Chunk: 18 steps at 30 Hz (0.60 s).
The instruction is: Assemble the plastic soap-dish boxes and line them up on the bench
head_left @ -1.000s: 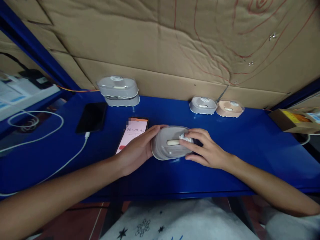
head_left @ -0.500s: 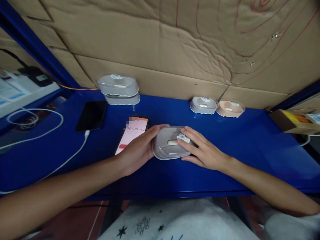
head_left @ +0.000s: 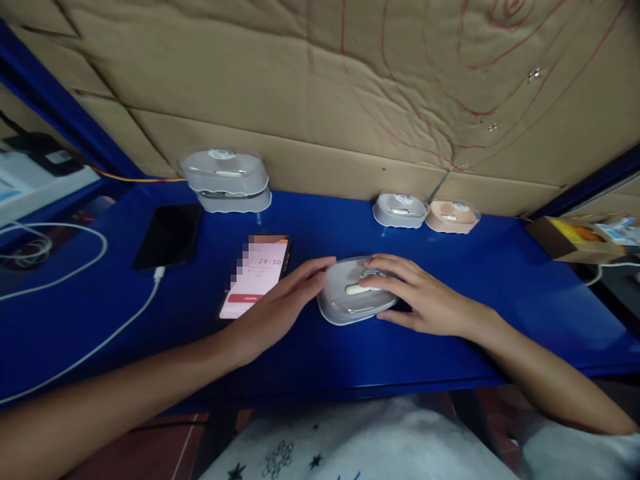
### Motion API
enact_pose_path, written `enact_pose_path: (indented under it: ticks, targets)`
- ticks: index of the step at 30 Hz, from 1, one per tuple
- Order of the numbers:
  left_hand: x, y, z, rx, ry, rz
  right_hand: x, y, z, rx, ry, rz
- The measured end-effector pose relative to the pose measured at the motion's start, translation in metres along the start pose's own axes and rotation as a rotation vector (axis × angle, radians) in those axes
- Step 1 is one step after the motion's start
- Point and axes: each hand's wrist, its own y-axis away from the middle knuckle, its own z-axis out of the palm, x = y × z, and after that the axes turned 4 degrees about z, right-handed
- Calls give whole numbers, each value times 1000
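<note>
A grey oval box (head_left: 340, 303) with a clear lid and a whitish oblong handle lies between my hands, low over the blue table. My left hand (head_left: 295, 293) grips its left end, thumb and fingertips at the side. Across the right part of the lid, my right hand (head_left: 417, 300) spreads its fingers, with the thumb low against the near side; it partly covers the label and the handle. Left of the box is a phone (head_left: 255, 273) with a lit timer screen, its lower corner partly behind my left forearm.
Two stacked grey boxes (head_left: 227, 180) stand at the back left; another grey box (head_left: 400, 210) and a peach box (head_left: 453, 217) stand back right. A dark phone (head_left: 170, 237) on a white cable (head_left: 140, 317) lies left. Cardboard (head_left: 280, 87) lines the back; an open carton (head_left: 575, 240) sits far right.
The box has shifted slightly right with both hands on it, showing more of the timer phone. The view has turned a little, and the timer has advanced by one second.
</note>
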Motion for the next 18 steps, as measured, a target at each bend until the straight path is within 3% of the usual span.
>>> enact_pose_path:
  ticks: [5, 9, 11, 14, 16, 18]
  targets:
    - [10, 3, -1, -32, -153, 57, 5, 15, -30, -42, 33, 135]
    - [10, -1, -3, -44, -208, 78, 25, 39, -50, -34, 131, 294]
    - [8, -2, -4, -61, -233, 84, 40, 57, -59, -68, 261, 478]
    - [8, -3, -4, -83, -250, 92, 65, 82, -73, -159, 496, 870]
    - [8, -3, -4, -88, -252, 96, 84, 96, -81, -229, 543, 1107]
    - [8, -3, -4, -83, -254, 103, 103, 107, -87, -254, 527, 1253]
